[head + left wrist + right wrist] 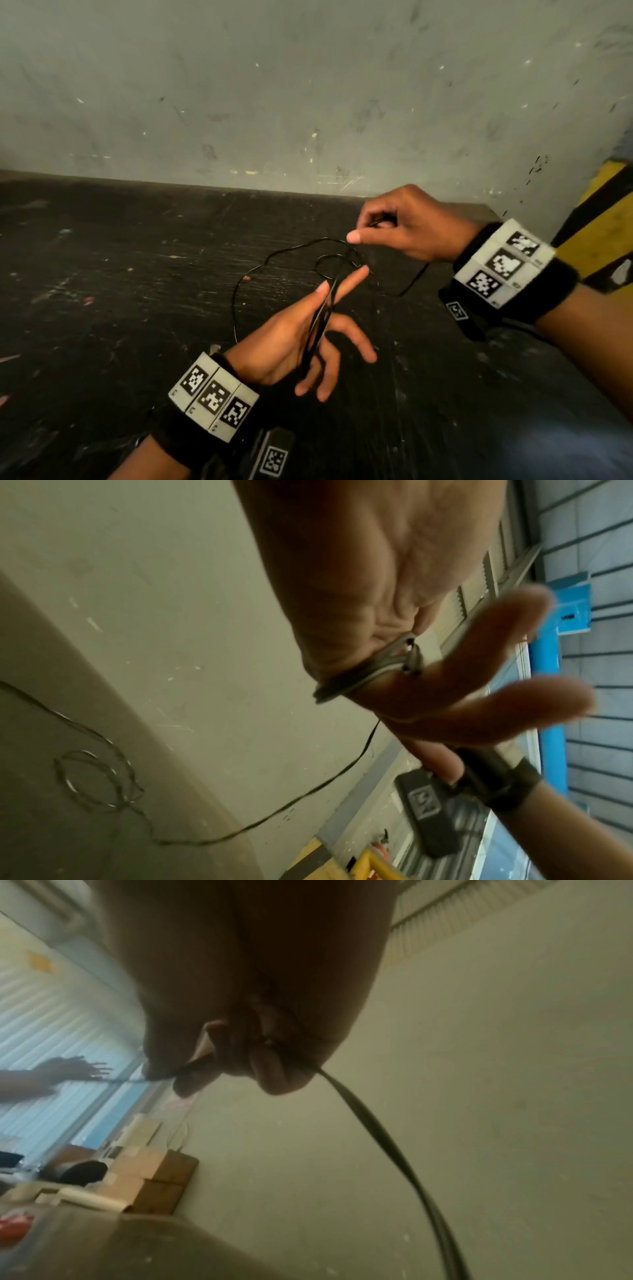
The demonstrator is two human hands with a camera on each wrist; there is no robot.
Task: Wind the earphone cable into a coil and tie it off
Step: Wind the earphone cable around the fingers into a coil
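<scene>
Loops (pixel 320 325) could slide off spread left hand (pixel 291 346) if right hand (pixel 411 222), pinching earphone cable (pixel 274 255), tugs too hard.

Dark scuffed table (pixel 120 274), paint-flecked, near. Scratched grey-green wall (pixel 308 85) along far edge. Yellow-and-black striped block (pixel 596 212) far right. Stacked cardboard boxes (pixel 154 1177) by wall in right wrist view.
</scene>
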